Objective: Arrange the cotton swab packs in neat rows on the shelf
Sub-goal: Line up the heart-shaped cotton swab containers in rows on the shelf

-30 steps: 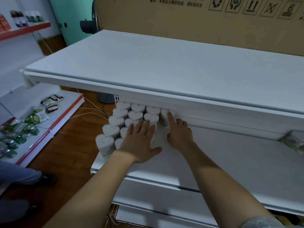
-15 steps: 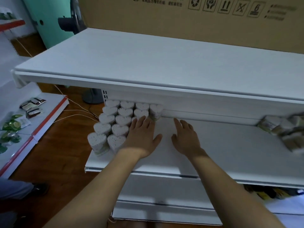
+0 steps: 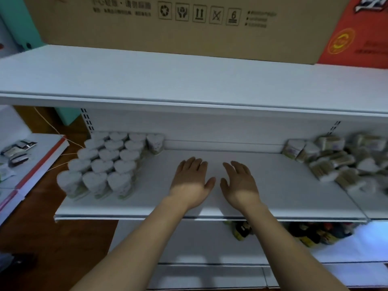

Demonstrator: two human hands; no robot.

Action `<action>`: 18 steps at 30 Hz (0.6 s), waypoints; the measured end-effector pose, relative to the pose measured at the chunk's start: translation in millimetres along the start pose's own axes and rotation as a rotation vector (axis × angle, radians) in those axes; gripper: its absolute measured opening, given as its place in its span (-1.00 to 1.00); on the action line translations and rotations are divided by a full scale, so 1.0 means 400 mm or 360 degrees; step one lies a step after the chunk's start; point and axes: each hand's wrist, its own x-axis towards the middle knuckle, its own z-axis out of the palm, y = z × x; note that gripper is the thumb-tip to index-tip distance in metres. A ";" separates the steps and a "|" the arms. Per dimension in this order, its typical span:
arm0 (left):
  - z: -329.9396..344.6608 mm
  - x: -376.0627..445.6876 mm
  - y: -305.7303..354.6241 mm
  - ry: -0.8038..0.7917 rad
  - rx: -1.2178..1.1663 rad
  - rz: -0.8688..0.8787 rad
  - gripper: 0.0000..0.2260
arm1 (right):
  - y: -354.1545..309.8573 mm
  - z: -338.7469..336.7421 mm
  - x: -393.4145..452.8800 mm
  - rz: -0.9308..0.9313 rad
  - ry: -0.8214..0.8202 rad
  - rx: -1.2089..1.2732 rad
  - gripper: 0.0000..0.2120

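Several heart-shaped cotton swab packs point(image 3: 109, 162) stand in tidy rows at the left end of the white middle shelf point(image 3: 210, 208). A loose heap of swab packs point(image 3: 336, 162) lies at the shelf's right end, blurred. Over the bare middle of the shelf, my left hand point(image 3: 190, 181) and my right hand point(image 3: 238, 182) are side by side, palms down, fingers straight. Neither hand holds or touches a pack.
The upper shelf point(image 3: 189, 80) overhangs the packs and carries a large cardboard box point(image 3: 168, 24). Dark bottles point(image 3: 310, 234) sit on the lower shelf at the right. A low white display with small sachets point(image 3: 19, 150) stands at the left on the wooden floor.
Both hands have drawn back from the heart-shaped packs and shifted right to the middle of the shelf. The view has swung right, bringing the heap of packs at the right end into sight.
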 end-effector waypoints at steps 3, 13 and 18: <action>0.039 0.045 0.128 0.0047 -0.0054 -0.0050 -0.41 | 0.121 -0.041 -0.015 -0.0079 0.0037 0.0017 -0.47; 0.159 0.169 0.494 -0.0040 -0.0123 -0.0023 -0.40 | 0.535 -0.155 -0.059 0.0058 0.0311 -0.0040 -0.53; 0.197 0.247 0.600 -0.0129 -0.0145 0.0110 -0.43 | 0.711 -0.190 -0.059 0.0329 0.0437 -0.0214 -0.49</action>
